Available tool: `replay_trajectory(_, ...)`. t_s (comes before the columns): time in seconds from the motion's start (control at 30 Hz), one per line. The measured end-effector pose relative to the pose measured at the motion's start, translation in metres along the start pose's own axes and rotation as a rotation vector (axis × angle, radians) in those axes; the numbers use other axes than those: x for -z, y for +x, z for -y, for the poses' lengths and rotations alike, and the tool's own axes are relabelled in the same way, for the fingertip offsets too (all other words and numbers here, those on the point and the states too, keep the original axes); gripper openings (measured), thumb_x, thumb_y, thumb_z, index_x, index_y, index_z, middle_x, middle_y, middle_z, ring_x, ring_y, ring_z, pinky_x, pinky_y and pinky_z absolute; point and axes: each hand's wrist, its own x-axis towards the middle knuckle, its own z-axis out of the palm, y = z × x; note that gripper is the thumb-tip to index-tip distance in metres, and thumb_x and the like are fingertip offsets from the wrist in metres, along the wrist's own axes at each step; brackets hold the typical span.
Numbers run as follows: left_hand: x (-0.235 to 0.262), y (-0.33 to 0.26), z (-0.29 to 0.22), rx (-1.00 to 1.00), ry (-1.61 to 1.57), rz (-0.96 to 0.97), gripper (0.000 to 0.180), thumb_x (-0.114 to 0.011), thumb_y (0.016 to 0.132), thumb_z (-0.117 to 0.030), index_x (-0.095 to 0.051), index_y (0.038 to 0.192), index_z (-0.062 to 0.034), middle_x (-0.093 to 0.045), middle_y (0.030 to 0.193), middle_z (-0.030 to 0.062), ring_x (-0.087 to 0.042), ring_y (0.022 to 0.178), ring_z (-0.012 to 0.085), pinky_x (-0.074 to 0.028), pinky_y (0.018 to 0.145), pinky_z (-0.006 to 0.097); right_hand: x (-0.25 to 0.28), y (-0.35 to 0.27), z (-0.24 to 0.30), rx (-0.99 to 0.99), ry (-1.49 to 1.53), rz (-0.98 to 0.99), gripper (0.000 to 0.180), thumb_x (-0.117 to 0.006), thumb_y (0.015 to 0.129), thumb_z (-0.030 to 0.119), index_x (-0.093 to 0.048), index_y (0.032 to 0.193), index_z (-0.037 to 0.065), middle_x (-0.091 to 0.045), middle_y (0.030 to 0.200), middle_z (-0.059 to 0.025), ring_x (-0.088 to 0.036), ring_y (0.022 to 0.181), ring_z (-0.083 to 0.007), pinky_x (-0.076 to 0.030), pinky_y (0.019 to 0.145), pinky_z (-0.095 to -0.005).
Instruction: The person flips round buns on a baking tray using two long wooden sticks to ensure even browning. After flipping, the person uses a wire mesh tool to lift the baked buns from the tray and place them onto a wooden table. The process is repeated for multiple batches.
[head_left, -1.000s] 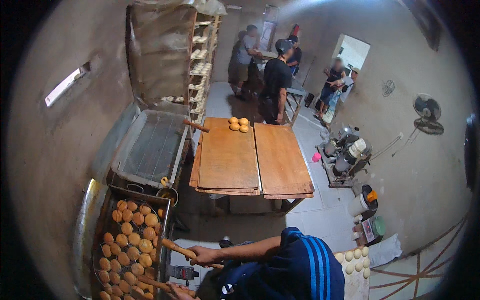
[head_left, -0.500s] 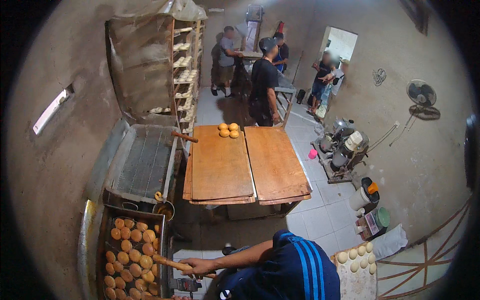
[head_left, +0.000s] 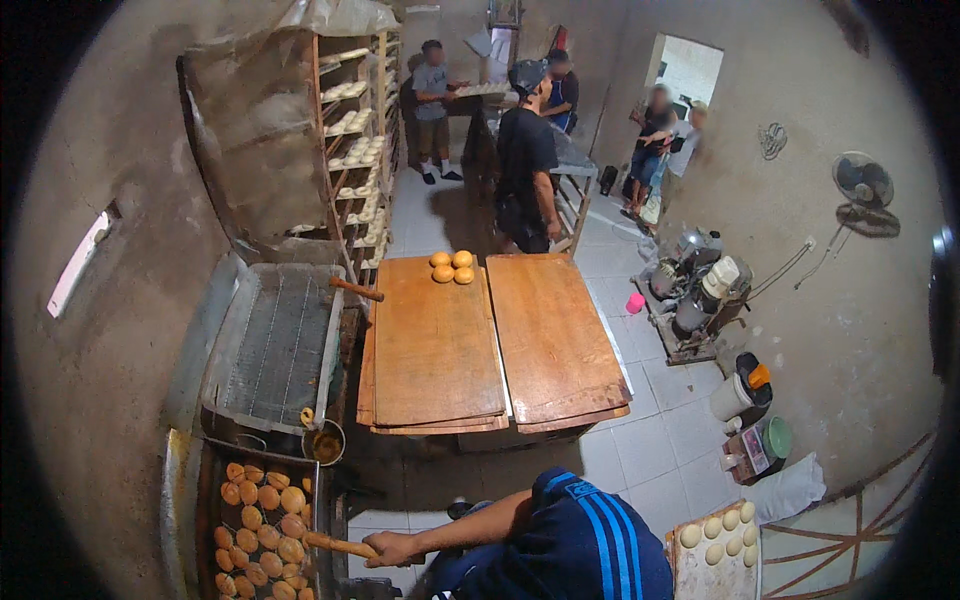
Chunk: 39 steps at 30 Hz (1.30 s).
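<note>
Your left hand has left view, its grip untellable; your right hand [head_left: 395, 548] clasps a wooden stick [head_left: 340, 545] across the rim of the fryer [head_left: 318, 482], which holds round, golden-brown buns [head_left: 251, 517].

No readable text, labels or numbers, a small light-blue mark [head_left: 579, 490] on the dark-blue shirt [head_left: 548, 556], illegible.

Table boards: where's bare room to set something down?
Left board: bare between the four buns, the rod at its left edge, and its near edge. Right board: bare throughout. Crowded: the fryer, with many fried buns and the stick in the right hand crossing its rim.
</note>
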Motion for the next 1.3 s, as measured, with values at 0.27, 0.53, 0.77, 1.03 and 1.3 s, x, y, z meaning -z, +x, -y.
replay_trajectory(0.27,-0.020,0.011,0.011,0.002,-0.160,0.074,0.033,-0.057,0.102,-0.037,-0.062,0.085,-0.0091,-0.045,0.060,0.0026,-0.041,0.051,0.0158,-0.037,0.049,0.035,0.087,-0.030,0.066,-0.252,0.130,0.147,0.048,-0.072,0.087,0.037,-0.061,0.116,0.001,-0.069,0.088,-0.0154,-0.069,0.076,-0.0274,-0.055,0.068,-0.0418)
replay_trajectory(0.53,-0.078,-0.035,-0.018,0.007,-0.052,-0.076,0.034,-0.059,0.101,-0.036,-0.053,0.078,-0.0128,-0.040,0.061,-0.0001,-0.034,0.051,0.0143,-0.030,0.048,0.034,0.103,-0.007,0.032,-0.249,0.164,0.220,0.045,-0.071,0.088,0.036,-0.061,0.114,0.001,-0.068,0.083,-0.0137,-0.067,0.064,-0.0248,-0.055,0.061,-0.0404)
replay_trajectory(0.77,-0.095,-0.026,0.011,0.044,-0.053,-0.035,0.031,-0.054,0.101,-0.045,-0.050,0.087,-0.0172,-0.038,0.067,-0.0020,-0.035,0.056,0.0134,-0.029,0.049,0.035,0.129,-0.014,0.006,-0.280,0.215,0.197,0.042,-0.071,0.088,0.036,-0.061,0.107,0.000,-0.067,0.077,-0.0129,-0.067,0.060,-0.0241,-0.054,0.056,-0.0405)
replay_trajectory(1.03,-0.058,-0.006,0.078,-0.064,0.178,-0.012,0.051,-0.049,0.097,-0.059,-0.062,0.128,-0.0208,-0.061,0.117,0.0095,-0.055,0.103,0.0283,-0.046,0.085,0.052,0.137,-0.016,-0.010,-0.301,0.137,0.334,0.044,-0.065,0.094,0.036,-0.052,0.116,0.001,-0.061,0.075,-0.0113,-0.059,0.046,-0.0204,-0.051,0.041,-0.0357)
replay_trajectory(1.3,-0.034,0.025,0.120,-0.349,0.646,-0.003,0.065,-0.044,0.094,-0.069,-0.065,0.125,-0.0155,-0.062,0.122,0.0101,-0.053,0.117,0.0282,-0.037,0.103,0.059,0.131,-0.022,-0.017,-0.301,0.153,0.259,0.044,-0.066,0.092,0.035,-0.053,0.113,-0.001,-0.063,0.077,-0.0129,-0.061,0.048,-0.0211,-0.051,0.043,-0.0367)
